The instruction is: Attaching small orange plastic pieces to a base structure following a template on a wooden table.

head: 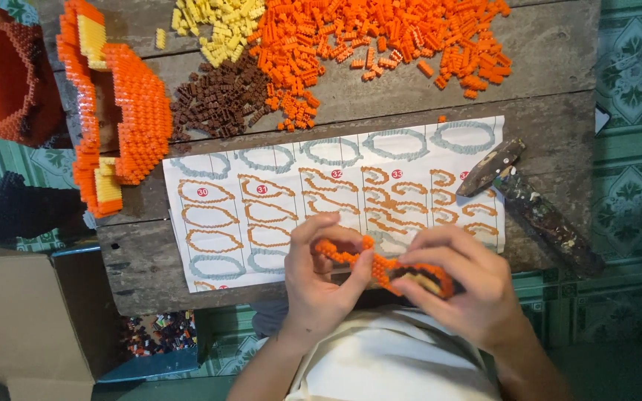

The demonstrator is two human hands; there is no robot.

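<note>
Over the near edge of the wooden surface (544,111), just above the chart (336,193), both hands grip one orange brick strip (380,263) whose long axis runs left to right. Left hand (321,286) pinches its thin end, and right hand (458,289) closes around the thicker end; neither is nearer.

Weathered grey plank table (551,111) beyond the hands | green patterned tile floor (633,74) to their right | brown cardboard box (31,312) lower left
</note>
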